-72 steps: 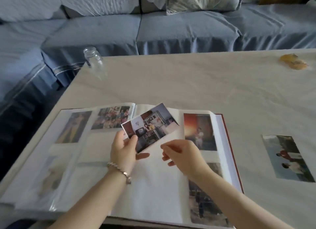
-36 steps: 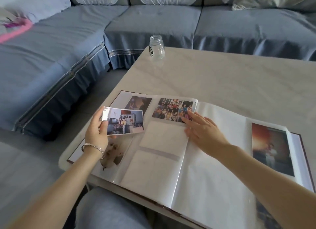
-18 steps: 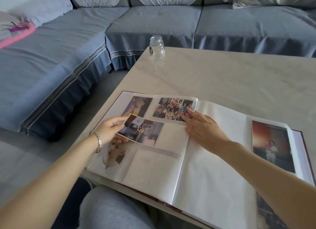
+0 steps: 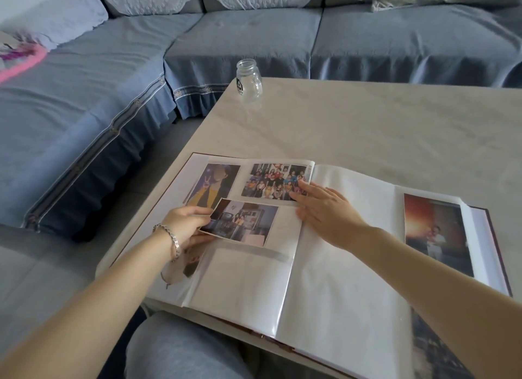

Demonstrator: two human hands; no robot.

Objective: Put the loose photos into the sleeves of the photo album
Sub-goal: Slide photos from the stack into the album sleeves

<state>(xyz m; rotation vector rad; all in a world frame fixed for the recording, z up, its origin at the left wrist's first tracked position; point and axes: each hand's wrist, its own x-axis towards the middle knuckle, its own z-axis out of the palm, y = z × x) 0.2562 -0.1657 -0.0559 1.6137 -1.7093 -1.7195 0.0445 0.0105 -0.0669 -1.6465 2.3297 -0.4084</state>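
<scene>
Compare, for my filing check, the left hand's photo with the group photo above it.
The held photo is pinched by the left hand and sits askew; the group photo lies sleeved, square to the page. The held photo shows few people, the group photo many. Both are landscape.

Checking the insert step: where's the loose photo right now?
Head view, left of centre: the loose photo lies on the left page of the album, below the group photo, its left edge pinched by the left hand.
</scene>
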